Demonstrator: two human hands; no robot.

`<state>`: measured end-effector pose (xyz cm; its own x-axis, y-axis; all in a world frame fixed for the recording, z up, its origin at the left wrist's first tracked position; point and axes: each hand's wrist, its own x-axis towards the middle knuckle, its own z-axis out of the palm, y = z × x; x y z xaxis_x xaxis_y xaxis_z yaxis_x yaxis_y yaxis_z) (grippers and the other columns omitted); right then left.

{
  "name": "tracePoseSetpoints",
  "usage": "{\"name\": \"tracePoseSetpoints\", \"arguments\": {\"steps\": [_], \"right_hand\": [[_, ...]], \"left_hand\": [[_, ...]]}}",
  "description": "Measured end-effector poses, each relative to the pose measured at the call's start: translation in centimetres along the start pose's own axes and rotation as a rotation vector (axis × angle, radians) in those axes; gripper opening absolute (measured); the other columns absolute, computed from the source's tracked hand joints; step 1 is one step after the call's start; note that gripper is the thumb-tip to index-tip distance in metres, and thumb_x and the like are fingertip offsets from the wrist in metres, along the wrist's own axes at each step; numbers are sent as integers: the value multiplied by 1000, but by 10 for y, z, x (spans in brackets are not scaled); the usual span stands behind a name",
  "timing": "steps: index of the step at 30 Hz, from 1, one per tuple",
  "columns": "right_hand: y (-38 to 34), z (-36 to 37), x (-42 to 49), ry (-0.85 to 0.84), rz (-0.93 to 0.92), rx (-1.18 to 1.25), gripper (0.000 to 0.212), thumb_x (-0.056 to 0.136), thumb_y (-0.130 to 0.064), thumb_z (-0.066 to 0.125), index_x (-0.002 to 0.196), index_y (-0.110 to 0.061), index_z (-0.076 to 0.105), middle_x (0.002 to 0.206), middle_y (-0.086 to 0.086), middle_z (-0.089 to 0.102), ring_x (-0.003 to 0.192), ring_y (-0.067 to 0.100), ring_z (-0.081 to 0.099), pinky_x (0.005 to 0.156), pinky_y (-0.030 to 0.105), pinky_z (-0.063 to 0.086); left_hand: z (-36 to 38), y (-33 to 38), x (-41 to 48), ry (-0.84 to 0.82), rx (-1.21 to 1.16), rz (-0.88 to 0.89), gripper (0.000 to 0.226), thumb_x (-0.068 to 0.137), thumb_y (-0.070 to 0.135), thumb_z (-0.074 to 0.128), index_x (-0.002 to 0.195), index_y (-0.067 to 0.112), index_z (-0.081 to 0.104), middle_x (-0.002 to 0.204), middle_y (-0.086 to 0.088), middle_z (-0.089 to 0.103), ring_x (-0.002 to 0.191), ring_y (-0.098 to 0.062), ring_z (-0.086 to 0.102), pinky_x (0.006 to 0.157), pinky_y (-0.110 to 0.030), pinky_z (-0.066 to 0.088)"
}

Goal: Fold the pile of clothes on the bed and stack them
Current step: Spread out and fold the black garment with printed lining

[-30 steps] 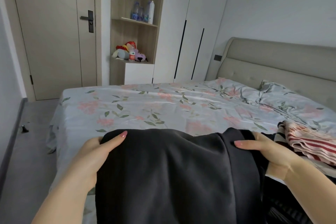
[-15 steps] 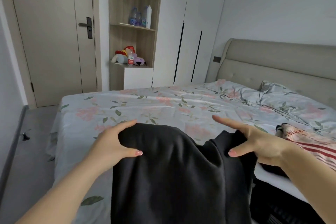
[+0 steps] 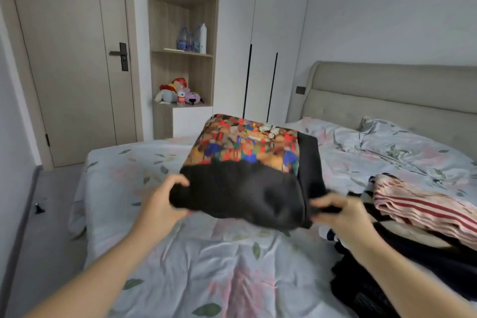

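A folded black garment (image 3: pixel 245 188) with a many-coloured print on its far half is held just above the floral bed (image 3: pixel 180 266). My left hand (image 3: pixel 162 204) grips its left near corner and my right hand (image 3: pixel 338 210) grips its right near corner. To the right lies the pile of clothes (image 3: pixel 402 253): a red-and-white striped piece (image 3: pixel 423 209) on top of dark garments.
A grey padded headboard (image 3: pixel 387 90) and a floral pillow (image 3: pixel 402 142) are at the right. Beyond the bed stand a wooden shelf unit (image 3: pixel 183 59) with bottles and toys, white wardrobe doors (image 3: pixel 260 41) and a closed door (image 3: pixel 69 59). Grey floor (image 3: pixel 51 227) runs along the left.
The black garment was spread flat near me; it is now folded over, printed side up, and lifted farther out over the bed. Both hands went from resting on it to gripping its corners.
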<state>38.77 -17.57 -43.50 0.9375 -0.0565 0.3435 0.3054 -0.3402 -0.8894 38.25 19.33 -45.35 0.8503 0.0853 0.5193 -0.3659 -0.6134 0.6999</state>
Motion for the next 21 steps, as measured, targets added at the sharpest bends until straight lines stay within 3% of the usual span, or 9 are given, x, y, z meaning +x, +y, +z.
{"name": "tracePoseSetpoints", "arguments": {"steps": [3, 6, 7, 9, 10, 13, 16, 18, 21], "right_hand": [[74, 2, -74, -163, 259, -95, 34, 61, 24, 78, 66, -10, 79, 76, 9, 76, 69, 6, 71, 71, 15, 51], [115, -2, -109, -323, 499, -84, 23, 80, 27, 58, 99, 19, 68, 107, 17, 66, 63, -13, 63, 72, 11, 47], [123, -4, -116, -311, 483, -134, 24, 84, 25, 56, 106, 20, 63, 109, 14, 62, 61, -14, 61, 70, 10, 45], [124, -5, -129, -206, 385, -110, 10, 78, 14, 71, 82, 6, 65, 87, 8, 65, 61, -2, 58, 64, 12, 41], [122, -5, -134, -152, 354, -105, 16, 77, 6, 76, 76, -3, 63, 78, 6, 64, 64, 4, 57, 65, 14, 41], [118, 5, -131, 33, 351, 8, 13, 81, -13, 78, 87, -18, 67, 85, -3, 71, 79, 5, 67, 70, 9, 48], [115, 10, -116, -34, 448, 51, 43, 76, -27, 82, 111, -37, 59, 104, -18, 68, 99, 0, 64, 82, 21, 52], [114, 10, -113, -103, 511, 49, 61, 75, -29, 84, 122, -43, 50, 114, -23, 58, 110, 2, 56, 96, 28, 47], [121, 10, -110, -67, 518, -2, 52, 72, -18, 87, 116, -35, 64, 111, -16, 65, 103, 10, 65, 92, 31, 54]], "left_hand": [[20, -41, -89, -331, 12, -247, 48, 57, 2, 85, 83, 30, 56, 102, 2, 64, 101, -20, 61, 85, -24, 43], [28, -58, -142, -531, 0, -416, 38, 53, 34, 91, 76, 21, 63, 110, -1, 62, 109, -12, 56, 96, -18, 39], [31, -60, -148, -477, -39, -461, 41, 59, 34, 92, 79, 14, 63, 102, -1, 66, 103, -8, 59, 91, -13, 41], [38, -59, -148, -302, -150, -553, 39, 73, 37, 83, 88, 12, 56, 78, 2, 67, 80, -6, 63, 71, -9, 42], [42, -56, -144, -228, -151, -577, 39, 76, 45, 76, 90, 16, 55, 76, 3, 66, 77, -7, 62, 68, -13, 41], [58, -56, -130, -118, -72, -634, 39, 78, 56, 70, 103, 32, 51, 99, 12, 60, 95, -11, 59, 76, -30, 42], [75, -61, -110, -86, -48, -671, 55, 74, 64, 70, 116, 41, 44, 107, 11, 54, 101, -16, 55, 79, -35, 44], [84, -63, -99, -102, 1, -667, 51, 71, 70, 68, 104, 36, 53, 95, 17, 62, 88, -10, 60, 67, -31, 46], [100, -71, -91, -53, 33, -624, 39, 76, 60, 72, 87, 24, 62, 80, 12, 69, 78, -7, 62, 59, -27, 44]]}}
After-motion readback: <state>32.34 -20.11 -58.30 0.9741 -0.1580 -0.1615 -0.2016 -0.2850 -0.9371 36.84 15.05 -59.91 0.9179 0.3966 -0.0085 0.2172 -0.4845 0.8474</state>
